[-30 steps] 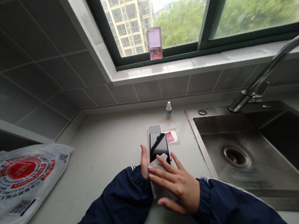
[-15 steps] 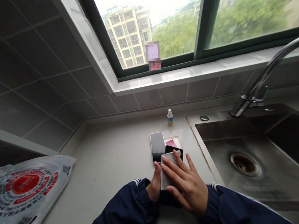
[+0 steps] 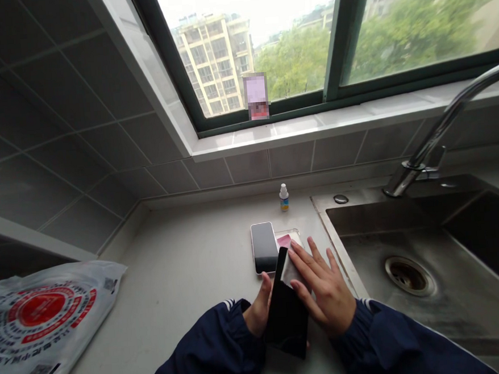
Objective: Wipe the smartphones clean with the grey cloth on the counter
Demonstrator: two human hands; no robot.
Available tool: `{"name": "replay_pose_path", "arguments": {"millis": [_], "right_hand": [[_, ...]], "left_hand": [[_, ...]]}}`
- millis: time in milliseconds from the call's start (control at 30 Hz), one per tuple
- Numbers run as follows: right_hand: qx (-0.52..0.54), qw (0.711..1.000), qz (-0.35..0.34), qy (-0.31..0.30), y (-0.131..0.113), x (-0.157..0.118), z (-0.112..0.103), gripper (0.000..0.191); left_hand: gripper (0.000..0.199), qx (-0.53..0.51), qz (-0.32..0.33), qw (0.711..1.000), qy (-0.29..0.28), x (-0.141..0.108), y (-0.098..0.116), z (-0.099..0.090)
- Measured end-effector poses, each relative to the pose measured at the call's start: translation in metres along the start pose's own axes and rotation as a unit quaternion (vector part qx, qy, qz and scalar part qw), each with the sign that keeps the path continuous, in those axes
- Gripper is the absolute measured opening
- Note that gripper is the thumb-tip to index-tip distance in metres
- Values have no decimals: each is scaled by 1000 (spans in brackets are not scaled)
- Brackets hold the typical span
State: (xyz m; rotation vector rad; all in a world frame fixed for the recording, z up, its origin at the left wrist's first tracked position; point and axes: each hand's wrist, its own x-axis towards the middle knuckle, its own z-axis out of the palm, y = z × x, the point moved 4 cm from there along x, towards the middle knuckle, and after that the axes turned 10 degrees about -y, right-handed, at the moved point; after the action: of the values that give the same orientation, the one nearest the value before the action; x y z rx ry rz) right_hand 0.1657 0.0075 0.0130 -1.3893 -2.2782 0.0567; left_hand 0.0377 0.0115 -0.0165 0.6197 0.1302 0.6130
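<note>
**Two hands press a white cloth (image 3: 290,269) on a black phone (image 3: 286,315)**

The left hand (image 3: 257,314) is closed around the long left edge of the black phone, holding it tilted up above the counter (image 3: 186,260). The right hand (image 3: 325,290) is open with its fingers spread, pressing the white cloth against the phone's upper end. The cloth is pinched between those fingers and the phone.

A second phone (image 3: 264,247) with a pale rim lies flat on the counter, just beside the black phone, its dark glass facing up. Touching it on the far side is a clear plastic tray (image 3: 294,236) holding a pink slip (image 3: 284,241). A small bottle (image 3: 284,199) stands upright behind them, near the wall. A steel sink (image 3: 375,218) with a curved faucet (image 3: 436,134) lies to the right, and a printed plastic bag (image 3: 40,321) lies to the left.
</note>
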Motion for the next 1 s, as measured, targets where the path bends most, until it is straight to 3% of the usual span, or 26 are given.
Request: {"name": "replay_pose_path", "arguments": {"millis": [300,467,733,1000], "right_hand": [[24,999,13,35,6,-1,-3,51],[42,998,0,37,4,-2,-4,53],[27,998,-54,-10,-8,-3,-2,58],[32,991,-119,-58,-28,-6,0,54]], "left_hand": [[76,-15,5,1000,25,-3,6,0],[78,15,12,1000,12,-2,5,-2],[68,26,6,999,-29,4,8,6],[77,-26,11,999,33,4,8,-6]]}}
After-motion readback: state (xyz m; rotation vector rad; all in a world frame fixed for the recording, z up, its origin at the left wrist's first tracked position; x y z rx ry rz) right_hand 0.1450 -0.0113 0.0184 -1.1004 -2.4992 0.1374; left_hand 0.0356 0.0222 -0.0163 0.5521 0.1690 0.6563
